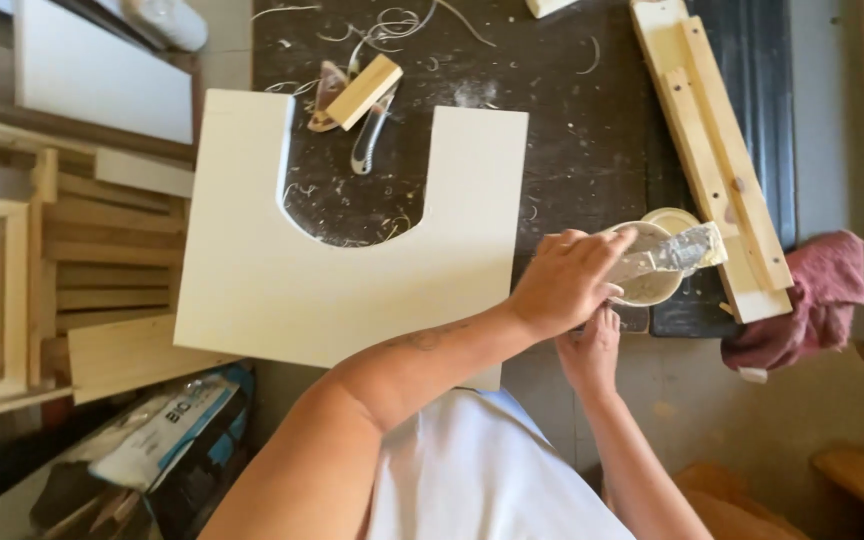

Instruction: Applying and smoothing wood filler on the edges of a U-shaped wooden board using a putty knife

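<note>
Right hand point(590, 352) nearest, at the near edge of the dark workbench point(572, 130), fingers curled under the small round tub point(649, 268), gripping it from below, partly hidden by the other hand. Left hand point(562, 283) crosses over, fingers closed on the handle of a putty knife point(674, 255), blade smeared with pale filler, lying across the tub. White board with U-shaped cutout point(352, 270) just left of the hands, overhanging the near edge. Red rag point(812, 300) at right edge. Wood strips point(717, 150) beyond the tub. Farther back, wooden block point(364, 92) and scraper point(370, 135) among shavings.
</note>
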